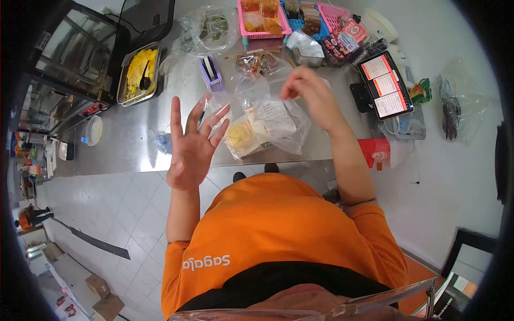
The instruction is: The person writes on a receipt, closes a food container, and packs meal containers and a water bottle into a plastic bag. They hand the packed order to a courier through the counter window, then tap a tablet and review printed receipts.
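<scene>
My left hand (191, 147) is raised over the front edge of the metal counter, its fingers spread and nothing visible in it. To its right lies a clear plastic bag (297, 140), with a pack of yellow food (240, 136) and a printed receipt (274, 117) in or under the film; I cannot tell which. Above the bag's right side is my right hand (310, 95), its fingers bent together. Whatever those fingers hold, if anything, is hidden. Beyond my left hand stands a purple tape dispenser (211, 74).
A metal tray of yellow food (140, 75) with a black spoon stands at the back left. Pink basket (262, 33), bagged leaves (214, 28) and a metal container (308, 52) line the back. At right is a tablet (386, 85) on a stand. A display cabinet (72, 59) borders the left.
</scene>
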Demonstrator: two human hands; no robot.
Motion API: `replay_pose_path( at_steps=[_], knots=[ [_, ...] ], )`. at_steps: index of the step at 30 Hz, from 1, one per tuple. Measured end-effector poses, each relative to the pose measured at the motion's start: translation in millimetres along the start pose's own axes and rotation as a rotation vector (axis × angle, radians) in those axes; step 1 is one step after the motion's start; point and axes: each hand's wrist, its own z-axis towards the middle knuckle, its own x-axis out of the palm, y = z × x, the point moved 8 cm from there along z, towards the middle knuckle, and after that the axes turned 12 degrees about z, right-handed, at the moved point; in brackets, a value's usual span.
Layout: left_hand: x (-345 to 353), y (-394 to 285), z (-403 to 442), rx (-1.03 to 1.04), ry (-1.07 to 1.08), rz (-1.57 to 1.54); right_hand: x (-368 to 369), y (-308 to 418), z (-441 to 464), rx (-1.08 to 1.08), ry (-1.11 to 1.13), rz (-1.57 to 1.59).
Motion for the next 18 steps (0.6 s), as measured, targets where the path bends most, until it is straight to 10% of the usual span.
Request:
replay_pose_path(
  at_steps=[2, 6, 8, 14, 18],
  knots=[
    [2.2, 0.3, 3.0, -0.016, 0.009, 0.089, 31.4, 28.0, -12.0, -0.372, 0.085, -0.884],
    [-12.5, 10.2, -13.3, -0.104, 0.03, 0.265, 11.7, -28.4, -36.9, -0.031, 0.373, -1.121],
    [-18.0, 14.8, -27.2, -0.171, 0.052, 0.267, -6.4, -52.3, -41.9, 0.26, 0.431, -0.995],
    [-5.6, 16.8, -53.0, -0.242, 0.29, 0.021, -23.5, 0.2, -36.1, -0.196, 0.117, -0.487],
    [-4.2, 18.2, -49.9, -0.177, 0.284, -0.037, -19.5, -28.7, -47.1, 0.072, 0.116, 0.242]
  ],
)
